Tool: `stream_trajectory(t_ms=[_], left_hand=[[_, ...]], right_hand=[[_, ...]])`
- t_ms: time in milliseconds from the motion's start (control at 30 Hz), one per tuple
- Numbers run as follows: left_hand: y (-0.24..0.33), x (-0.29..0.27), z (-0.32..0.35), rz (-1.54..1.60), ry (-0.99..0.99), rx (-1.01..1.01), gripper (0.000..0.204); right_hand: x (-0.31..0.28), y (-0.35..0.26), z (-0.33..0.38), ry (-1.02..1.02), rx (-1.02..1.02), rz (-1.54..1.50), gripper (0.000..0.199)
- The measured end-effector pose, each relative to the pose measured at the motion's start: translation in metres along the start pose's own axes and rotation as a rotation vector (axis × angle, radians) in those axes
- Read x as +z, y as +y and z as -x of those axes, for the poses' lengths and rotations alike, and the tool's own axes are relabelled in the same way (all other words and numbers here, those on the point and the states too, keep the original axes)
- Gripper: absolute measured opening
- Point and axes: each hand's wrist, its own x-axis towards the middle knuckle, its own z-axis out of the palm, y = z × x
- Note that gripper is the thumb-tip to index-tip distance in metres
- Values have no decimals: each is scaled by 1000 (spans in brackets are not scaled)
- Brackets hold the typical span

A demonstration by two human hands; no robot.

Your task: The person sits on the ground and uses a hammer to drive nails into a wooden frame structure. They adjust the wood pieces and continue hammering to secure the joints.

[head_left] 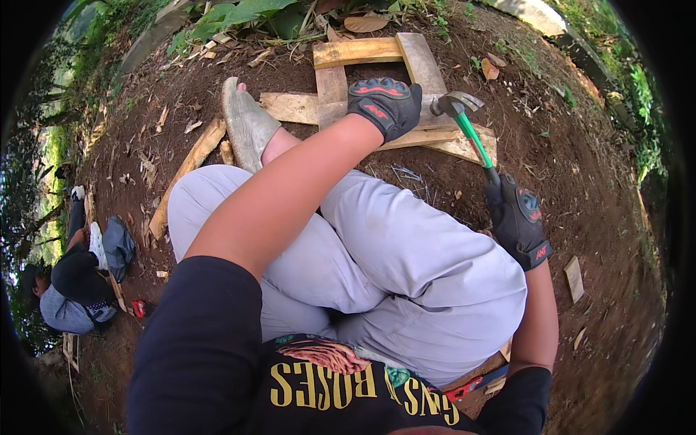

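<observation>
My right hand (517, 223), in a black glove with red marks, is closed round the dark grip of a claw hammer (470, 134) with a green shaft. The hammer's head is just right of my left hand, over a wooden frame (424, 61) of pale boards joined into a rough square. On the frame's near board rests my left hand (386, 107), gloved alike, with fingers curled; whatever they hold is hidden. Loose nails (410, 176) lie in a small pile on the soil between the frame and my legs.
My foot in a grey shoe (249, 123) is left of the frame. A long wood strip (187, 177) lies beside my knee, and a short wood piece (574, 280) lies at the right. Another person (76, 279) crouches at far left, near a red object (138, 309). Leafy plants (246, 14) grow behind.
</observation>
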Motion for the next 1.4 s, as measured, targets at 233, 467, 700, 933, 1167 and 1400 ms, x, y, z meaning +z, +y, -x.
stream_trajectory(t_ms=[233, 467, 700, 933, 1167, 1400], left_hand=[[-2, 6, -7, 7, 27, 66, 51], [-8, 7, -2, -29, -13, 102, 45], [-12, 9, -5, -11, 30, 60, 48], [-4, -3, -11, 3, 7, 45, 47], [0, 1, -7, 14, -52, 46, 55], [-4, 5, -1, 53, 35, 33, 58]], right_hand=[[-18, 2, 0, 99, 41, -47, 26], [-33, -13, 6, 129, 76, -283, 25], [-49, -30, -10, 163, 97, -141, 23], [-20, -11, -5, 20, 13, 0, 25], [-15, -5, 12, -15, 24, 46, 25], [-28, -14, 9, 91, -29, -47, 22]])
